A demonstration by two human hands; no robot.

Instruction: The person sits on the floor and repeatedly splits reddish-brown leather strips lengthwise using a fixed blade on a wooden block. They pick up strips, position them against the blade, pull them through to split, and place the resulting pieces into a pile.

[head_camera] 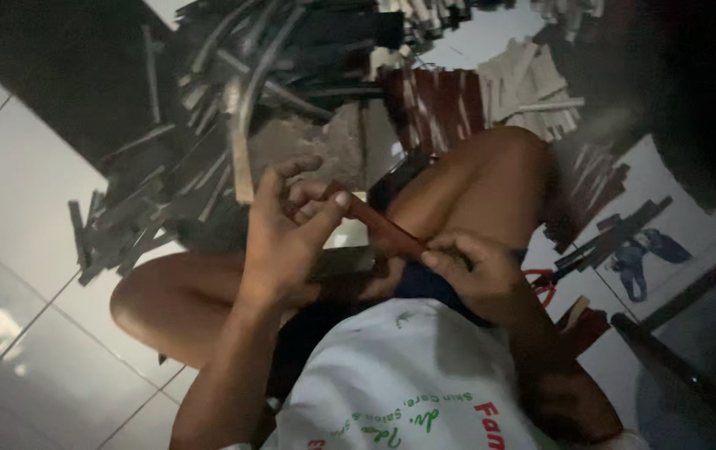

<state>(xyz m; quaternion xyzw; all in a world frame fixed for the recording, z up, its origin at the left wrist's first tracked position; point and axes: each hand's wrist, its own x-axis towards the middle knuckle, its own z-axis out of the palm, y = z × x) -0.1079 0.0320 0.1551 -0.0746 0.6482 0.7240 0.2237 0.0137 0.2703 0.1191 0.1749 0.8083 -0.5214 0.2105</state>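
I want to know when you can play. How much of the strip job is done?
Done: I cannot tell finished strips from waiting ones. In hand: the left hand and right hand hold one reddish-brown strip by its two ends over the lap. Left, it seems: a big dark pile of strips lies on the tiled floor, with reddish strips and pale strips beyond the knees.

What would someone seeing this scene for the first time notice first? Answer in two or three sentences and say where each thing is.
At the centre, the left hand and the right hand hold the two ends of a reddish-brown strip above the person's bent knees. Beyond the knees, at the top, a big heap of dark strips spreads over the white tiled floor. A red-handled pair of scissors lies to the right of the right hand.
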